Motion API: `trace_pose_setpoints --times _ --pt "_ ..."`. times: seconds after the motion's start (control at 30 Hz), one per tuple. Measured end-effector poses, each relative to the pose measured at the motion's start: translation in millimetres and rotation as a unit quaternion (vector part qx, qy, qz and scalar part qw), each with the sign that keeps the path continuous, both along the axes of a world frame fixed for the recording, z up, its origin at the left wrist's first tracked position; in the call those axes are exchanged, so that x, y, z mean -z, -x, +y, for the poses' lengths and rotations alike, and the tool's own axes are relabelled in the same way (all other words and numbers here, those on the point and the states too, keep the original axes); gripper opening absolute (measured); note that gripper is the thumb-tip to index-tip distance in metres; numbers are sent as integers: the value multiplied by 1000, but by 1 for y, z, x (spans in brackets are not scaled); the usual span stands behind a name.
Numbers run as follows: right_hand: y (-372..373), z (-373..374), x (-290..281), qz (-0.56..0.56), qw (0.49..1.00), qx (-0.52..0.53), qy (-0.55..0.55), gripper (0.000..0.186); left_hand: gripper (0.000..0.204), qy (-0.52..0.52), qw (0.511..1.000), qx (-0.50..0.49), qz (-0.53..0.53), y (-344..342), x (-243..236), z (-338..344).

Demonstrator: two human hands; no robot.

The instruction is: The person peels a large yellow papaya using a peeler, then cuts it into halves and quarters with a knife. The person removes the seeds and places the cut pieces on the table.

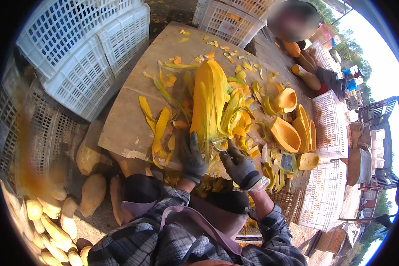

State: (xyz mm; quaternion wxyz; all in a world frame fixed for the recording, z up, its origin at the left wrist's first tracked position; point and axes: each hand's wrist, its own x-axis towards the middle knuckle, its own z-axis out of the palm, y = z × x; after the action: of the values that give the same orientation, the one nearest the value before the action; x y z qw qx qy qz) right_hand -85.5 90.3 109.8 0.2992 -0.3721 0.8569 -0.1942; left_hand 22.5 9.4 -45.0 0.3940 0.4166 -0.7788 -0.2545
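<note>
A long, mostly peeled yellow-orange squash (207,97) lies lengthwise on a wooden board, strips of peel hanging along its right side. My left hand (193,157), in a dark grey glove, holds the squash's near end from the left. In my gloved right hand (241,167) is a metal peeler (218,142), its head at the near right end of the squash. The fingers of that hand are closed round the handle, which is largely hidden. Green and yellow peel strips (160,128) lie about both hands.
The wooden board (133,102) bears scattered peelings. Hollowed squash pieces (286,134) sit at its right. White plastic crates (82,73) stack at left; others (322,195) stand at right. Unpeeled squashes (53,230) pile at lower left. Another person (292,20) is at the far right.
</note>
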Motion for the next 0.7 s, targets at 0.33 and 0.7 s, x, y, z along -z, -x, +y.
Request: trace_pose_setpoints --times 0.33,0.7 --pt "129 -259 -27 325 923 -192 -81 42 107 -26 999 38 29 4 7 6" --pt "6 8 22 -2 1000 1 -28 67 99 -5 1000 14 25 2 15 -6"
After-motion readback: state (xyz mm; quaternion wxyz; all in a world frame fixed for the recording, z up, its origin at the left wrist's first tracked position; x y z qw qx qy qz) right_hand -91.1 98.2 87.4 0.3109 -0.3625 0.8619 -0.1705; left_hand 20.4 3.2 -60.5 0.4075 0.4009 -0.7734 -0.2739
